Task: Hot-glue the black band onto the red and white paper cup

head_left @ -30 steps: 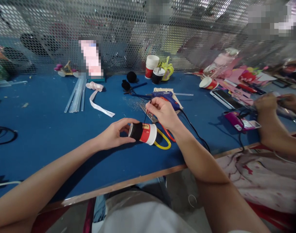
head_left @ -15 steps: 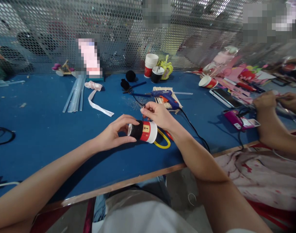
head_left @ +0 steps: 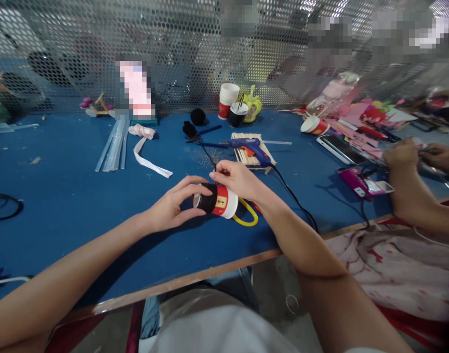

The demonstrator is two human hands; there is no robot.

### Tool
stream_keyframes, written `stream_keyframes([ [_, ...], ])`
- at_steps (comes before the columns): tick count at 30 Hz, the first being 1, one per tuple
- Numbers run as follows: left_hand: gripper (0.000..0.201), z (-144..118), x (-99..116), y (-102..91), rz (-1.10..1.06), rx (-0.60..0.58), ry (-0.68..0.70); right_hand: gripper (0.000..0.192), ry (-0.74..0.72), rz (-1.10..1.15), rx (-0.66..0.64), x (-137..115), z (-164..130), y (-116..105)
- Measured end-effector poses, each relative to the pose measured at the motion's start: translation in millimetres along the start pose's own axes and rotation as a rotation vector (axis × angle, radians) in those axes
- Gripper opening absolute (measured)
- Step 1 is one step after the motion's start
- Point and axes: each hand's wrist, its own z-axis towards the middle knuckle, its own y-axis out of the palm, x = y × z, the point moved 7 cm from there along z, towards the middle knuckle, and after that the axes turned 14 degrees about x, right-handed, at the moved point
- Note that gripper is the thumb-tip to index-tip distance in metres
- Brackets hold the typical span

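A blue worktable (head_left: 62,196) runs along a perforated metal screen (head_left: 173,44). Near the front edge, the left hand (head_left: 173,206) grips the bottom end of a paper cup (head_left: 219,202) lying on its side, fingers curled around it. The right hand (head_left: 237,179) pinches a thin black thread (head_left: 210,158) right at the cup's black-wound part. Winding goes best with the thread taut, each turn tight against the last, the cup rolled evenly. A glue gun (head_left: 252,145) lies beyond; a co-worker's hands (head_left: 423,154) work far right.

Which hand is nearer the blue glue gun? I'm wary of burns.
Right. The right hand is just below the glue gun; the left hand is farther down-left, holding the cup.
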Motion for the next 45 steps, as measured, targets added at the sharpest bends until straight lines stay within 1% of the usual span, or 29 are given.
stream_keyframes([
  [4,0.047,0.3,-0.3,-0.2,-0.004,0.011,-0.006,0.026,0.015,-0.021,-0.037,2.4,-0.8,4.0],
  [6,0.051,0.6,0.0,0.8,0.019,-0.003,-0.015,0.027,0.023,-0.026,-0.051,3.4,-1.1,5.7],
  [10,0.046,1.2,4.9,2.2,0.089,-0.022,0.016,0.03,0.029,-0.033,-0.066,4.4,-1.0,7.6],
  [16,0.04,0.9,13.9,3.7,0.143,-0.045,0.106,0.032,0.063,0.064,-0.134,7.9,-0.5,14.8],
  [18,0.04,0.4,16.4,4.4,0.133,-0.059,0.137,0.033,0.092,0.095,-0.149,9.7,0.7,17.6],
  [20,0.041,0.5,16.2,4.0,0.115,-0.065,0.13,0.034,0.144,0.137,-0.159,12.2,2.3,19.1],
  [22,0.044,1.8,12.7,1.0,0.082,-0.049,0.081,0.035,0.187,0.205,-0.144,13.2,4.6,16.2],
  [23,0.045,2.9,10.0,-2.1,0.057,-0.026,0.047,0.036,0.196,0.238,-0.112,13.0,6.3,12.0],
  [25,0.046,5.8,2.4,-11.6,-0.012,0.056,-0.029,0.041,0.184,0.272,-0.019,11.0,9.3,-0.7],
  [26,0.047,7.3,-2.1,-18.1,-0.06,0.115,-0.064,0.044,0.171,0.28,0.026,9.3,9.8,-7.2],
  [27,0.049,8.5,-7.3,-24.7,-0.102,0.174,-0.1,0.047,0.16,0.286,0.053,7.4,9.4,-12.2],
  [28,0.05,9.2,-13.6,-30.4,-0.136,0.222,-0.144,0.05,0.154,0.298,0.048,5.1,8.0,-14.4],
  [30,0.051,9.7,-25.5,-40.6,-0.189,0.311,-0.212,0.055,0.16,0.329,-0.046,0.2,2.2,-10.4],
  [31,0.052,9.4,-31.7,-43.2,-0.203,0.328,-0.252,0.055,0.162,0.323,-0.116,-2.2,-1.9,-6.1],
  [33,0.053,8.4,-41.9,-47.9,-0.209,0.371,-0.306,0.051,0.137,0.226,-0.249,-5.8,-10.8,1.7],
  [34,0.053,7.7,-46.1,-49.2,-0.206,0.386,-0.328,0.047,0.111,0.157,-0.283,-6.6,-14.1,2.8],
  [36,0.052,6.0,-53.9,-49.4,-0.209,0.394,-0.384,0.036,0.059,0.065,-0.291,-7.3,-17.4,-0.6],
  [38,0.051,4.3,-59.7,-49.1,-0.214,0.4,-0.428,0.033,0.039,0.099,-0.242,-7.1,-16.7,-9.6],
  [40,0.051,3.0,-63.5,-49.1,-0.21,0.404,-0.456,0.031,0.04,0.222,-0.152,-6.2,-12.9,-21.8],
  [42,0.051,2.0,-65.6,-48.6,-0.199,0.393,-0.473,0.029,0.015,0.327,0.024,-5.4,-6.7,-38.7],
  [45,0.051,1.1,-65.1,-45.1,-0.19,0.348,-0.485,0.031,-0.095,0.355,0.343,-9.1,-2.7,-64.2],
])
